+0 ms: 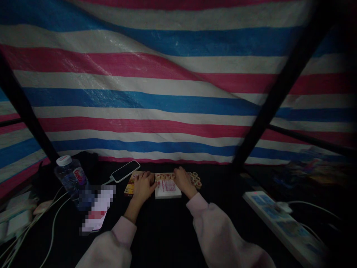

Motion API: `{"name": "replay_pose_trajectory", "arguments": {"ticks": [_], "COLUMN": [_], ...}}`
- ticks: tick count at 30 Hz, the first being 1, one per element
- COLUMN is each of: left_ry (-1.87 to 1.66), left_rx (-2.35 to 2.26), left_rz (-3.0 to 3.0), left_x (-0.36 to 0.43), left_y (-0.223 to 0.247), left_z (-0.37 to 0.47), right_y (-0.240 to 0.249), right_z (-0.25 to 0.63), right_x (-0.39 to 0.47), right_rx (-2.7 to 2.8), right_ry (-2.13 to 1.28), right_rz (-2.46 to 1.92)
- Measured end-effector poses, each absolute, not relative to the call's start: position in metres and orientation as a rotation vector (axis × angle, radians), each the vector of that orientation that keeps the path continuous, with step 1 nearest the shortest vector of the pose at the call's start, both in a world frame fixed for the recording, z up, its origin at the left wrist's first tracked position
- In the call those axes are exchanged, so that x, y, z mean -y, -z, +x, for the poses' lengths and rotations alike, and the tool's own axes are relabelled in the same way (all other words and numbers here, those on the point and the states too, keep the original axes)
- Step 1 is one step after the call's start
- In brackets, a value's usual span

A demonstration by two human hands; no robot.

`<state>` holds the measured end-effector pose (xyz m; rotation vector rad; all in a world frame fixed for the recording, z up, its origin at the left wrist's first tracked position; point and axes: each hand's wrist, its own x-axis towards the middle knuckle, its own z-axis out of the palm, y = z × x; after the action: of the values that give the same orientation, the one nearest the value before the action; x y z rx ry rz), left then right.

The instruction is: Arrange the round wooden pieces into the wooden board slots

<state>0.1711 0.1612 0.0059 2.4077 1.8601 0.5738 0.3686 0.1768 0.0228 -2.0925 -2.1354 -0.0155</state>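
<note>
My left grip point(143, 185) lies over the yellow-and-brown printed flat box point(129, 189), thumb out to the right and fingers bent towards the far side; I cannot tell whether it is clamped on the box or only resting there. My right grip point(184, 181) is curled at the right end of the row of small pale pieces with red marks point(164, 176), and its fingertips are too small and dim for me to say whether they stand apart or pinch a piece. Between my two grips, on the near side of that row, sits the white rectangular block with reddish-purple markings point(168, 190). Just right of my right grip, a cluster of round pale discs with red and dark marks point(196, 181) lies on the black tabletop point(164, 230). Far and left of the box is the white-edged phone with a dark screen point(125, 171), a white cable at its near end; further left stands the clear plastic bottle with a white cap point(73, 179). Well to the right lies the long white power strip point(279, 225), with the red, white and blue striped plastic sheet point(156, 100) hanging across the far side
</note>
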Motion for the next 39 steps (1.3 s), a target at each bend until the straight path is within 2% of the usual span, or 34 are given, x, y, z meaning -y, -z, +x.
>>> {"name": "replay_pose_trajectory", "arguments": {"ticks": [10,19,26,34,39], "left_ry": [-0.591,-0.623,-0.601,-0.578,-0.597], "left_rx": [-1.852,-1.834,-1.847,-1.845,-1.839], "left_rz": [2.389,2.398,2.404,2.404,2.396], "left_x": [-0.16,-0.161,-0.162,-0.161,-0.161], "left_y": [-0.007,-0.004,-0.002,-0.005,-0.005], "left_z": [0.172,0.17,0.17,0.17,0.169], "right_y": [-0.056,-0.026,-0.001,0.005,-0.015], "right_z": [0.407,0.461,0.47,0.472,0.473], "right_x": [-0.143,-0.125,-0.133,-0.137,-0.135], "right_rx": [1.978,1.838,1.781,1.728,1.718], "right_ry": [-0.127,-0.299,-0.449,-0.44,-0.391], "right_rz": [-2.176,-2.289,-2.109,-2.073,-2.09]}}
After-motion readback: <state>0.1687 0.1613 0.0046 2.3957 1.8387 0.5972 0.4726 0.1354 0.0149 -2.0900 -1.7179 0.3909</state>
